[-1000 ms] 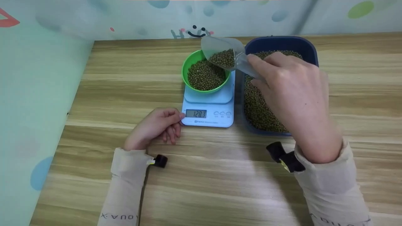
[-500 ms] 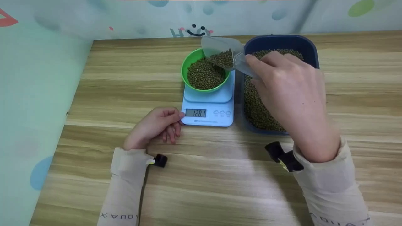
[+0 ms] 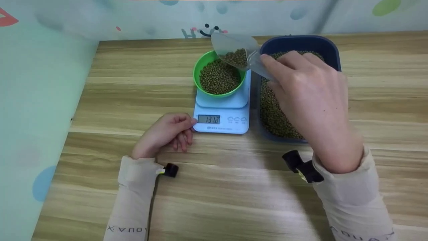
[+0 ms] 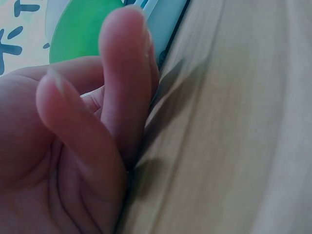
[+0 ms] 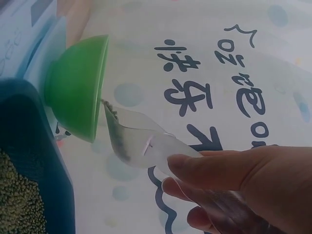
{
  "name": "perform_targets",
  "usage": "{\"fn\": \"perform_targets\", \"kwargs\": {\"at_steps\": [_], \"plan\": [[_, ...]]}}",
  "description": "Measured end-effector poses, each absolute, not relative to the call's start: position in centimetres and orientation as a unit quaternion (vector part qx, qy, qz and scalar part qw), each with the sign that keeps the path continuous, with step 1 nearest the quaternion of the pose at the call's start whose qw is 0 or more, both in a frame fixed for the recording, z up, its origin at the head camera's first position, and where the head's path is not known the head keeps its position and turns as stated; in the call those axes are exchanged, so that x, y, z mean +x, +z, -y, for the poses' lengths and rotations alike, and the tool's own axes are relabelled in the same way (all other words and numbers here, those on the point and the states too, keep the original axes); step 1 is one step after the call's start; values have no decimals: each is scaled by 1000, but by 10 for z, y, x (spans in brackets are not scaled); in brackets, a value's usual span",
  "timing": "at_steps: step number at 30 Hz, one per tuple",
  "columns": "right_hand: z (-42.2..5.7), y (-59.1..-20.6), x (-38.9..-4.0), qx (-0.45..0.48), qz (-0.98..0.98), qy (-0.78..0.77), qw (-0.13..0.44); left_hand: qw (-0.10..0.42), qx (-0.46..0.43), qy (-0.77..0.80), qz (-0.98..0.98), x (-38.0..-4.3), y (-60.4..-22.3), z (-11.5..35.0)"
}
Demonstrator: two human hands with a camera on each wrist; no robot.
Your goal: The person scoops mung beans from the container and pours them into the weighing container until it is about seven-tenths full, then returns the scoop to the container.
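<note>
My right hand (image 3: 311, 90) grips the handle of a clear plastic scoop (image 3: 234, 42), partly filled with small green-brown beans. The scoop is tilted over the right rim of a green bowl (image 3: 203, 63), with its lip close above the beans inside. In the right wrist view, beans gather at the lip of the scoop (image 5: 141, 139) beside the bowl (image 5: 78, 87). Under the bowl is a white kitchen scale (image 3: 222, 129), its display reading about 131.2. My left hand (image 3: 169, 130) rests on the table, fingers relaxed, thumb tip touching the scale's left edge.
A dark blue tub (image 3: 301, 41) of the same beans stands right of the scale, partly hidden beneath my right hand. The wooden table (image 3: 234, 194) meets a patterned wall (image 3: 150, 20) behind and a pale green one (image 3: 40, 100) at left.
The display has gone from about 128.1 to 131.2. Held by the right hand, the scoop has risen slightly over the bowl. My left hand stays in place.
</note>
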State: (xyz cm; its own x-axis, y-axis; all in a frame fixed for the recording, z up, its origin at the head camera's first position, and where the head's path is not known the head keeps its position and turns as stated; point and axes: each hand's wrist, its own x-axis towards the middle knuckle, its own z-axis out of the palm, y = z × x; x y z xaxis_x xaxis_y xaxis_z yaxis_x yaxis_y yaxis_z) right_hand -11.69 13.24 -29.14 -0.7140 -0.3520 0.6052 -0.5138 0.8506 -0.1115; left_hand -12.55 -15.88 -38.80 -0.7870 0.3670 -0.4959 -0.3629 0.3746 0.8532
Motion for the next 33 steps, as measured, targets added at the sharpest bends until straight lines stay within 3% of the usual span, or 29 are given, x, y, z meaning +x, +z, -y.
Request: {"fn": "perform_targets", "kwargs": {"at_steps": [33], "plan": [[-119,-289,-112,248,909,115,315,328,-2,556,-764,-126,-389,158]]}}
